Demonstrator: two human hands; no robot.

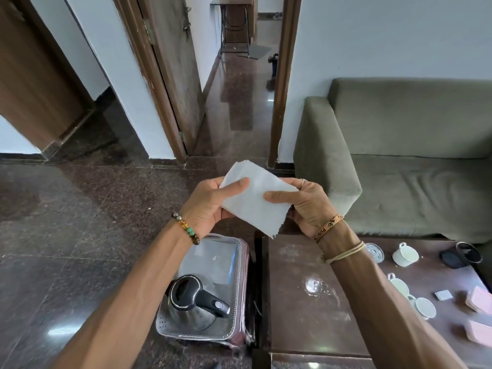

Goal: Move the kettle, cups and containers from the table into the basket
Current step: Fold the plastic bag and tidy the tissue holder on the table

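A steel kettle (195,304) with a black lid and handle stands inside the clear plastic basket (234,265) on the floor, left of the table. My left hand (210,203) and my right hand (306,206) both pinch a white paper tissue (255,198) held up in front of me, above the table's far edge. On the brown table (300,315) to the right lie three white cups (404,254) (398,284) (424,307), two pink containers (480,299) (479,331), a clear glass lid (375,251) and a black round thing (462,255).
A grey-green sofa (412,161) stands behind the table on the right. A small grey square (443,295) lies among the cups. An open doorway (239,89) leads to a corridor ahead. Dark polished stone floor (66,235) spreads to the left.
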